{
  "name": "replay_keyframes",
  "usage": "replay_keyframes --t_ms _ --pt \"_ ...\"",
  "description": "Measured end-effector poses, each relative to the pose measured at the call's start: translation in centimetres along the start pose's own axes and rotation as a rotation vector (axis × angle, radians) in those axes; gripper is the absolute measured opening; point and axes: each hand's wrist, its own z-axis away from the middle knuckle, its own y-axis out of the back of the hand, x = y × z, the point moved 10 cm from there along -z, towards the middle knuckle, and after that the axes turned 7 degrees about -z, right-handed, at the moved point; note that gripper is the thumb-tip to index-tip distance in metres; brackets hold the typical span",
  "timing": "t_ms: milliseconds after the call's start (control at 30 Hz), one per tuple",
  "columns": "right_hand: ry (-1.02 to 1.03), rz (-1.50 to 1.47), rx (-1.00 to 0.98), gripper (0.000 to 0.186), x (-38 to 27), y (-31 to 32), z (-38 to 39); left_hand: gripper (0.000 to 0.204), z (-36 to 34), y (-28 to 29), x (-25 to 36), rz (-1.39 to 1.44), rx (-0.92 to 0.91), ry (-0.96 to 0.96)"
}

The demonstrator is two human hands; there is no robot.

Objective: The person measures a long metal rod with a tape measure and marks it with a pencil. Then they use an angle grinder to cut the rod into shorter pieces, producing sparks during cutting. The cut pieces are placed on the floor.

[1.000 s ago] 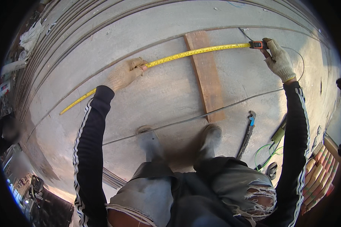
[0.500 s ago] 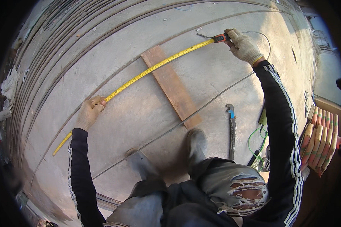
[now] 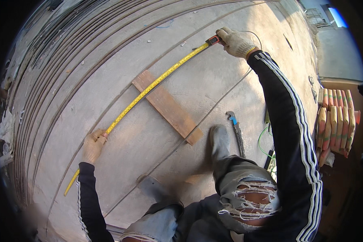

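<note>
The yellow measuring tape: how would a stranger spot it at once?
Start on the wide grey concrete floor, at the flat brown wooden board. Over its upper part, a long yellow measuring tape stretches between the pale-gloved left hand and right hand. Its bright yellow colour stands out from the thin, dark metal rods nearby.

The tape (image 3: 139, 97) looks smooth, the gloves (image 3: 238, 43) knitted cloth, the plank (image 3: 171, 113) matt wood, the floor (image 3: 123, 171) dull concrete.
</note>
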Motion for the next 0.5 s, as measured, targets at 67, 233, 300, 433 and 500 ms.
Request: replay_keyframes --t_ms 67,233,300,433,500 --pt "-0.015 0.016 0.009 0.036 1.6 -0.4 -0.6 0.029 0.0 0.1 0.2 0.002 0.011 -0.002" --pt "0.115 0.025 0.041 0.036 5.7 -1.3 -2.1 0.027 0.2 0.2 0.1 0.022 0.017 0.045" --pt "0.108 0.007 0.081 0.037 8.3 -0.9 -2.1 0.027 0.2 0.1 -0.1 0.074 -0.004 0.069" --pt "0.074 0.007 0.093 0.039 13.6 -0.9 -2.0 0.026 0.0 0.1 -0.4 0.017 -0.034 0.085" --pt "0.025 0.041 0.090 0.038 15.7 -1.3 -1.8 0.027 0.1 0.1 -0.6 0.018 -0.047 0.101"
